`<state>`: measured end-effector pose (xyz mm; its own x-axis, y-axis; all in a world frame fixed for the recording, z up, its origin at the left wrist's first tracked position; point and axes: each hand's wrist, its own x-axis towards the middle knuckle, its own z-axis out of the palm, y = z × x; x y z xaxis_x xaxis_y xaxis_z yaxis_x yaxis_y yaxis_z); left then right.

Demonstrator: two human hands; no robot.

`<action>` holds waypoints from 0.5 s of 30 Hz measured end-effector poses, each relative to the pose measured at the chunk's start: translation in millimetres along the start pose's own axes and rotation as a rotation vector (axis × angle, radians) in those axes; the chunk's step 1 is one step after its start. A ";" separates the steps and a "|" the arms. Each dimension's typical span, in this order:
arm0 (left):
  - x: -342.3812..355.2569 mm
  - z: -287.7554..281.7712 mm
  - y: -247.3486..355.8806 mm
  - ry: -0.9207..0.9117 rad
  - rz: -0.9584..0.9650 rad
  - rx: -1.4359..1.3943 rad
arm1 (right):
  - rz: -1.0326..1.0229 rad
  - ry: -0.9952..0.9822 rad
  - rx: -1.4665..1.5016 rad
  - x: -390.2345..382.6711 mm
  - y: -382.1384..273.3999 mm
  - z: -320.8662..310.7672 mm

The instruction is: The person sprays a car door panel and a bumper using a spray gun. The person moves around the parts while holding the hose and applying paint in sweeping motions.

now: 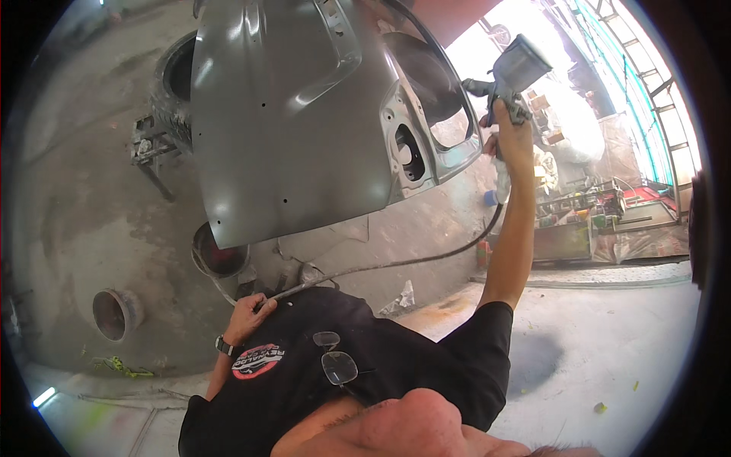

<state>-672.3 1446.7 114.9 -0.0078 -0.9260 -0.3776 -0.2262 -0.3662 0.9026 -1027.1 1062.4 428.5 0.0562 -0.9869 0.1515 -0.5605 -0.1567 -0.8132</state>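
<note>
My right hand (pixel 514 143) is raised at the right, closed round the handle of a spray gun (pixel 521 65) with a grey metal cup on top. The gun stands beside the window opening of a large grey car body panel (pixel 285 152), apart from its edge. A dark air hose (pixel 396 263) hangs from below the gun and curves across to my left hand (pixel 247 316). My left hand is closed round that hose in front of my black shirt. The panel has a smooth, slightly glossy face, small holes and a lamp-shaped cutout. Part of its support is hidden beneath it.
A tyre (pixel 177 76) and a metal stand (pixel 152 148) are at the panel's left. A dark bucket-like container (pixel 217 255) lies under its near corner. A round metal drum (pixel 118 314) sits on the floor, lower left. Cluttered shelves (pixel 586 221) stand at the right.
</note>
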 end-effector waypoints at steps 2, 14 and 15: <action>3.0 19.3 -5.6 0.013 0.011 -0.008 | -0.086 0.147 0.020 16.2 19.2 -13.7; -0.1 76.7 35.0 -0.001 -0.022 0.131 | -0.118 -0.513 0.183 -89.3 75.8 -91.0; 0.9 80.1 37.0 -0.011 -0.011 0.140 | -0.118 -0.515 0.193 -90.5 75.6 -93.3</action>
<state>-758.7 1439.7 131.3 -0.0147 -0.9206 -0.3901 -0.3598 -0.3592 0.8611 -1151.6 1143.5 405.8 0.5323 -0.8466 -0.0069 -0.3674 -0.2236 -0.9028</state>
